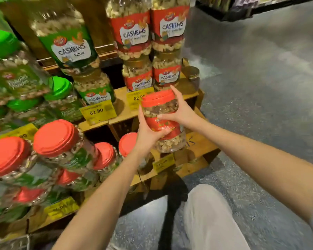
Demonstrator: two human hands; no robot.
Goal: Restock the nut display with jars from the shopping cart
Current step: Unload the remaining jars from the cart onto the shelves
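Both your hands grip one red-lidded jar (pixel 162 120) above the wooden shelf (pixel 193 95): left hand (pixel 148 134) fingers wrapped low, right hand (pixel 181 109) fingers clamped near the lid.

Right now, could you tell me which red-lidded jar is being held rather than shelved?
The red-labelled jar at centre: the left hand and right hand grip its sides, while the other red-lidded jars stand untouched to the lower left.

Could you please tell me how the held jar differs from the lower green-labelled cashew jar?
The held jar shows dark mixed nuts; the cashew jar shows pale nuts. The held jar is lifted off the shelf; the cashew jar stands on it. Both are clear.
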